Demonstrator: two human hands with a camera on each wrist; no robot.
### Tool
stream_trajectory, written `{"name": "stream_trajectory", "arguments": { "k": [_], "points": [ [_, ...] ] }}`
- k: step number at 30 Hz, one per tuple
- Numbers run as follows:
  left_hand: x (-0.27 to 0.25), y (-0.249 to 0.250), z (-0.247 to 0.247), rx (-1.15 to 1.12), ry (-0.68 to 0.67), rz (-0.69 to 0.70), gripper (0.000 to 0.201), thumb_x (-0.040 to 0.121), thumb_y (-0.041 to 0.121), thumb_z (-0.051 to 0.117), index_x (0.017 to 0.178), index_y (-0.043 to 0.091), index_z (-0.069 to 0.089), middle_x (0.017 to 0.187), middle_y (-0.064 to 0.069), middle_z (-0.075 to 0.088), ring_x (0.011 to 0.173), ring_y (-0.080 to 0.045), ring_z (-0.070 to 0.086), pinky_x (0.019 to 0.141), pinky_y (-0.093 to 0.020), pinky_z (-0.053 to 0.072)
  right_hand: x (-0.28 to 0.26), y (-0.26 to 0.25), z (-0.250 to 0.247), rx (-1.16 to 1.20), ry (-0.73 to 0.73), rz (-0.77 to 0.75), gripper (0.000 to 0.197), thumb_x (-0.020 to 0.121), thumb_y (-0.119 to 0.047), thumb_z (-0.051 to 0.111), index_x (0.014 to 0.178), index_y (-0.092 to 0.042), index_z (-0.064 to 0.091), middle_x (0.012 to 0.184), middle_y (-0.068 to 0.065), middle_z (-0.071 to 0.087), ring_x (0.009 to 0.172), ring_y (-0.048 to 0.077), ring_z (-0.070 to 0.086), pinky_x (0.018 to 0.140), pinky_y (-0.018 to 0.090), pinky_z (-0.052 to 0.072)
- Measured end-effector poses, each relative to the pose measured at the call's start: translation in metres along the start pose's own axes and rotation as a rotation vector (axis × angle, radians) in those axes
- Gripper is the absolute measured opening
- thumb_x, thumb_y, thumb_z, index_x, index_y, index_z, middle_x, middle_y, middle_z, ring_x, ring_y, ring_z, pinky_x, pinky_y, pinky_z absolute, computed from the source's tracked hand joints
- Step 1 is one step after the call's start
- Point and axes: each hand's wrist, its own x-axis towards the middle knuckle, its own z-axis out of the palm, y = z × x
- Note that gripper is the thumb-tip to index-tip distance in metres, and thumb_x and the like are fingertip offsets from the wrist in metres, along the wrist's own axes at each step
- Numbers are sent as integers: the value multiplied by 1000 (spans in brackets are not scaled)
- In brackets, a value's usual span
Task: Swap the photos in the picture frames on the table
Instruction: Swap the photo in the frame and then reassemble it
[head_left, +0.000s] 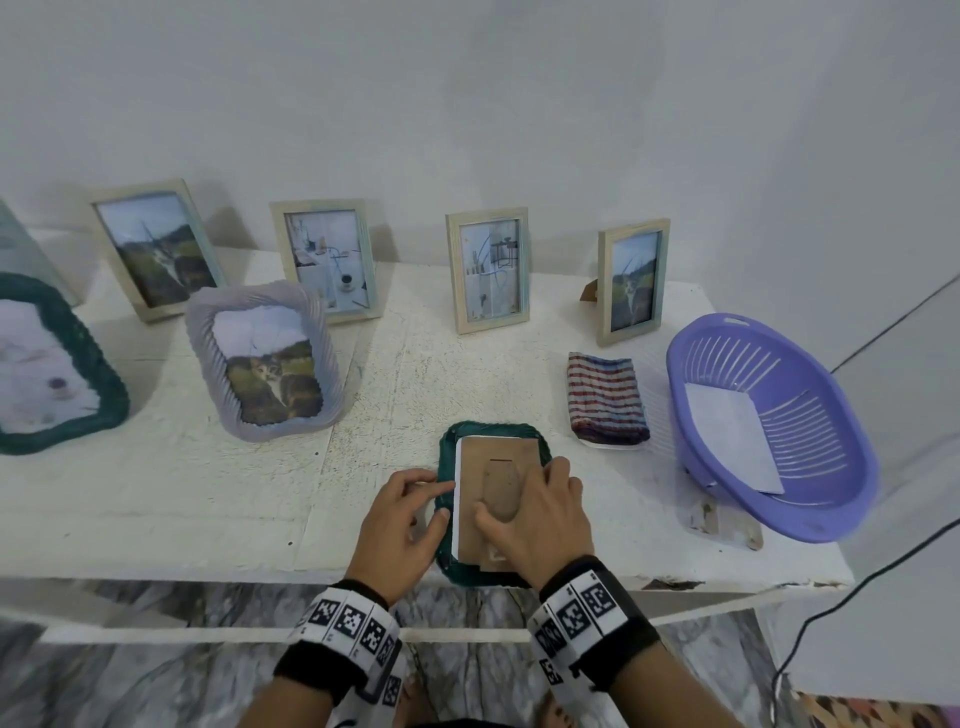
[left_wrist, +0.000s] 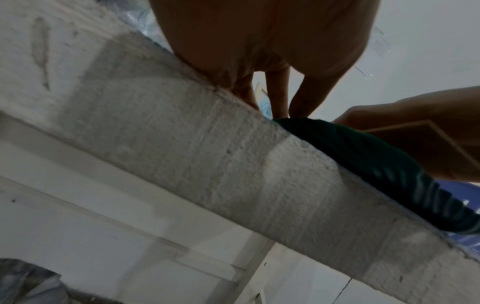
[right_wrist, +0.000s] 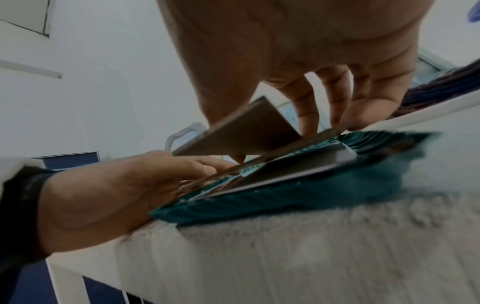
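A dark green frame (head_left: 540, 441) lies face down at the table's front edge. On its back sits a brown backing board (head_left: 498, 457), and a white photo edge (head_left: 457, 499) shows along the board's left side. My left hand (head_left: 415, 512) pinches the frame's left rim between thumb and index finger. My right hand (head_left: 540, 514) grips the backing board, with the thumb on its stand flap (right_wrist: 244, 131) and the fingers at its right edge. In the right wrist view the flap stands raised above the green frame (right_wrist: 285, 197). The frame's front is hidden.
A lilac frame (head_left: 202, 332) with a cat photo and another green frame (head_left: 98, 364) stand at the left. Several wooden frames (head_left: 488, 270) line the wall. A striped cloth (head_left: 605, 400) and a purple basket (head_left: 841, 441) holding white paper sit at the right. A black cable (head_left: 831, 613) hangs nearby.
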Motion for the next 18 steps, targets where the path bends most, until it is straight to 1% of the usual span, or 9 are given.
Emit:
{"name": "stream_trajectory", "arguments": {
  "k": [4,8,13,17,18],
  "points": [
    [0,0,1,-6,0,3,42,82,47,48,114,29,69,118,19,48,110,-2,52,90,-33,51,2,-1,3,-16,-17,-6,67,76,-65,52,123,-18,42,110,3,34,99,21,36,80,29,43],
    [0,0,1,13,-12,-12,39,83,41,50,115,28,69,118,15,49,110,-3,52,91,-36,51,3,-1,8,-18,-30,-2,71,75,-67,52,123,-17,42,113,5,35,101,23,37,81,30,43],
    [0,2,1,20,-6,-11,43,82,46,47,114,28,69,118,14,50,110,-4,52,91,-37,51,3,0,9,-36,-59,11,73,75,-68,53,123,-14,42,118,6,32,107,24,37,81,31,45],
    [-1,2,1,28,-3,-20,43,82,48,47,114,29,69,118,16,49,112,-1,49,91,-36,51,3,2,11,-50,-60,7,82,74,-72,53,130,-14,38,120,6,32,107,24,37,82,31,45],
    [0,2,2,27,-4,-25,43,82,48,47,114,29,68,119,17,48,113,-1,48,92,-36,51,3,2,10,-50,-64,5,83,74,-73,52,130,-14,38,120,6,32,107,24,37,82,31,45]
  ]
}}
